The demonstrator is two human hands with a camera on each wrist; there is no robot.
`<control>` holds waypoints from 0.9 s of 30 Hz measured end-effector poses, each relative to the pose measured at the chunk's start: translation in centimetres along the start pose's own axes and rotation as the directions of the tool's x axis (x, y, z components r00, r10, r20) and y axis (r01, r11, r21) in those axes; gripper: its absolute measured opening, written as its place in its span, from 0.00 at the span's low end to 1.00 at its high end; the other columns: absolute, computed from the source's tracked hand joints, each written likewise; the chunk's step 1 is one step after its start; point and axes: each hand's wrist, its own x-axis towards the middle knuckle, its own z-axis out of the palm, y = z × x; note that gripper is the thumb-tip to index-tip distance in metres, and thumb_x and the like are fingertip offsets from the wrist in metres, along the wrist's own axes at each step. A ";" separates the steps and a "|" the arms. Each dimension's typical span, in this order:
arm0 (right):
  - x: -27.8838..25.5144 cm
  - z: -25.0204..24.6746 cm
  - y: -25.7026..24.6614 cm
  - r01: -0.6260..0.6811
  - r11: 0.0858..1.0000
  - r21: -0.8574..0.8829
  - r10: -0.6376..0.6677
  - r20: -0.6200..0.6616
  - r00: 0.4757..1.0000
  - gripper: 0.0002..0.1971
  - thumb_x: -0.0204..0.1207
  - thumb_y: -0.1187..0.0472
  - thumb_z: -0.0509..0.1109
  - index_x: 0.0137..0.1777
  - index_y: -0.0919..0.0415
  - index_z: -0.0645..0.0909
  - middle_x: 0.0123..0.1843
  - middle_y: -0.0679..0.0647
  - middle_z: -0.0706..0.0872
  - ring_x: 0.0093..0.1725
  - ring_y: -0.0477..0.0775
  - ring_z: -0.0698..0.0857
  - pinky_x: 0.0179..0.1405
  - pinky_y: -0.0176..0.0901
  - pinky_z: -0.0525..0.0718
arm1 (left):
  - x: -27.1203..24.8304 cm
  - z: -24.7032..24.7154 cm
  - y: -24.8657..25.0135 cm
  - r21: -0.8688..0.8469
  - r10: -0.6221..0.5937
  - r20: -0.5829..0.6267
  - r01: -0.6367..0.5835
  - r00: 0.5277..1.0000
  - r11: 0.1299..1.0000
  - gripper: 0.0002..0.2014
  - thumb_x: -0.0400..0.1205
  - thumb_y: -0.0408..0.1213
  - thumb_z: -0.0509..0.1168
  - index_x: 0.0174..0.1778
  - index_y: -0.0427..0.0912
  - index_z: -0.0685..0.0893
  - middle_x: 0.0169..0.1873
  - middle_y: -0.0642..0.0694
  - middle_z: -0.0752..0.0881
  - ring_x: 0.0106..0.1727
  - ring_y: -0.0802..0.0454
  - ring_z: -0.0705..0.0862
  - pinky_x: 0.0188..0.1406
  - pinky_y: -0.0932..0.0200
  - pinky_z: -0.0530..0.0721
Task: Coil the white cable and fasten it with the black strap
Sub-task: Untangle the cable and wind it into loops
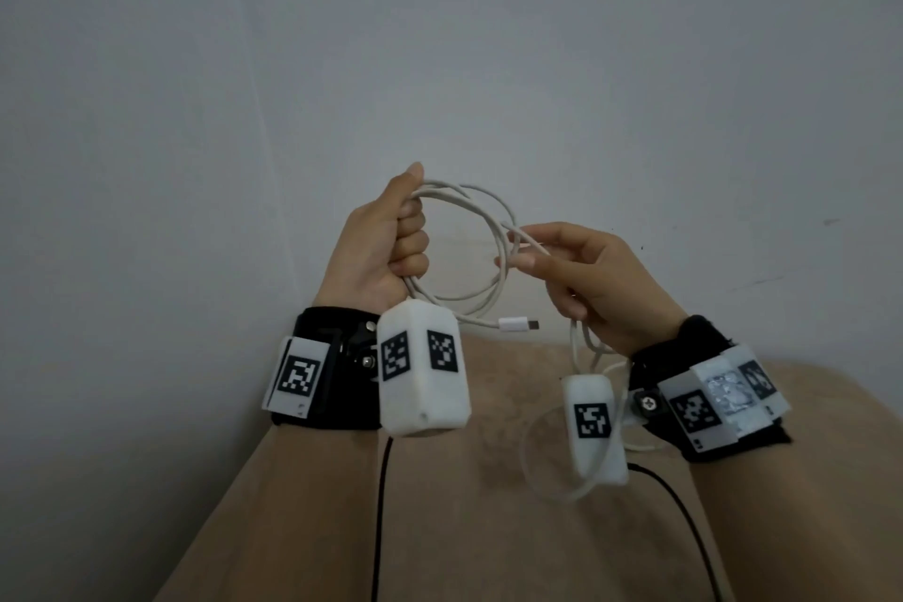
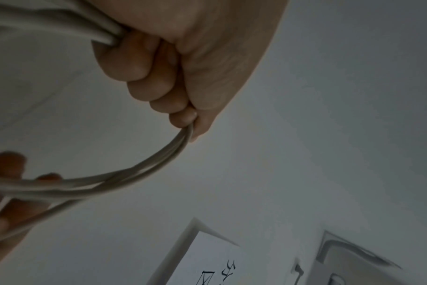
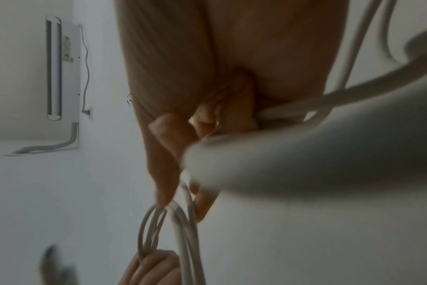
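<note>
The white cable (image 1: 481, 210) forms several round loops held up in front of me. My left hand (image 1: 391, 240) grips one side of the coil in a fist, the loops (image 2: 139, 169) leaving under its little finger. My right hand (image 1: 581, 274) pinches a strand at the coil's right side between thumb and fingertips (image 3: 166, 194); more cable (image 1: 584, 352) trails down below its palm. A white plug end (image 1: 518, 324) sticks out rightward under the coil. The black strap is not in any view.
A pale grey wall stands close ahead. Below the hands lies a tan cushioned surface (image 1: 488, 479). Black wires (image 1: 381, 504) run from the wrist cameras toward me. A wall-mounted white unit (image 3: 61, 67) with a cord shows in the right wrist view.
</note>
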 end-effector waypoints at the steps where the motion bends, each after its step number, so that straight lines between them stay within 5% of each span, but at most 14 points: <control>1: 0.0 0.1 -0.1 -0.003 1.000 -0.009 0.003 0.022 1.000 0.19 0.67 0.59 0.75 0.57 0.65 0.83 0.54 0.60 0.91 0.15 0.44 0.68 0.16 0.31 0.64 | 0.0 0.1 0.0 0.011 0.002 0.007 -0.002 1.000 1.000 0.23 0.81 0.48 0.67 0.25 0.49 0.63 0.17 0.56 0.58 0.15 0.61 0.53 0.12 0.67 0.50; 5: 0.1 1.4 0.3 -0.001 0.998 -0.057 0.002 0.014 1.000 0.11 0.74 0.62 0.73 0.55 0.64 0.84 0.44 0.55 0.92 0.17 0.45 0.69 0.16 0.33 0.64 | 0.2 1.1 -1.1 0.031 -0.006 0.013 0.006 1.000 0.999 0.23 0.82 0.48 0.66 0.25 0.49 0.63 0.16 0.56 0.58 0.15 0.60 0.53 0.13 0.66 0.49; 9: 0.5 1.7 0.9 0.001 1.000 -0.031 -0.003 -0.067 0.998 0.10 0.84 0.58 0.62 0.44 0.60 0.82 0.26 0.47 0.78 0.19 0.44 0.63 0.16 0.32 0.57 | 0.7 1.0 -1.8 -0.014 -0.064 0.028 0.064 0.998 0.998 0.23 0.82 0.49 0.65 0.25 0.49 0.63 0.16 0.56 0.57 0.14 0.60 0.54 0.12 0.67 0.50; 13: 0.5 1.5 0.9 -0.023 0.999 -0.033 0.022 -0.051 0.998 0.15 0.86 0.53 0.57 0.40 0.57 0.78 0.26 0.47 0.75 0.26 0.45 0.67 0.19 0.31 0.61 | 1.2 0.7 -2.1 -0.055 -0.112 0.052 0.115 0.992 0.992 0.24 0.82 0.50 0.65 0.24 0.48 0.63 0.15 0.55 0.57 0.13 0.61 0.54 0.10 0.68 0.51; 17: 0.6 1.1 1.0 -0.048 0.998 0.049 0.044 0.086 0.995 0.23 0.82 0.41 0.54 0.49 0.57 0.83 0.29 0.48 0.77 0.30 0.46 0.69 0.27 0.38 0.61 | 1.7 0.1 -2.4 -0.208 -0.201 0.080 0.214 0.976 0.955 0.26 0.84 0.50 0.62 0.20 0.47 0.64 0.12 0.54 0.57 0.10 0.60 0.55 0.09 0.68 0.50; 20: 0.6 0.6 0.9 -0.062 0.985 0.163 0.027 0.213 0.977 0.30 0.71 0.35 0.65 0.61 0.60 0.81 0.35 0.48 0.77 0.29 0.43 0.70 0.25 0.36 0.64 | 2.1 -0.2 -2.4 -0.297 -0.265 0.137 0.295 0.954 0.908 0.31 0.84 0.51 0.60 0.14 0.46 0.65 0.10 0.53 0.58 0.08 0.59 0.56 0.10 0.68 0.50; 22: 0.5 0.2 0.9 -0.025 0.984 0.176 -0.026 0.282 0.959 0.36 0.59 0.46 0.81 0.66 0.61 0.78 0.39 0.48 0.78 0.32 0.42 0.72 0.26 0.33 0.68 | 2.3 -0.3 -2.3 -0.330 -0.277 0.163 0.317 0.947 0.889 0.32 0.84 0.52 0.58 0.12 0.46 0.65 0.08 0.52 0.58 0.07 0.58 0.57 0.10 0.68 0.50; 24: 0.3 -0.1 1.0 0.023 0.989 0.149 -0.070 0.317 0.946 0.36 0.57 0.60 0.79 0.69 0.60 0.76 0.41 0.48 0.80 0.35 0.43 0.75 0.30 0.33 0.72 | 2.3 -0.4 -2.4 -0.362 -0.285 0.188 0.336 0.940 0.869 0.33 0.85 0.52 0.58 0.12 0.45 0.65 0.08 0.51 0.59 0.07 0.57 0.57 0.10 0.68 0.50; 27: 0.3 -0.1 1.0 0.045 0.986 0.163 -0.094 0.305 0.948 0.34 0.59 0.68 0.76 0.69 0.61 0.75 0.41 0.48 0.83 0.36 0.43 0.79 0.33 0.32 0.77 | 2.3 -0.5 -2.4 -0.406 -0.287 0.207 0.348 0.936 0.845 0.32 0.84 0.52 0.58 0.12 0.45 0.66 0.09 0.52 0.59 0.07 0.57 0.58 0.11 0.68 0.50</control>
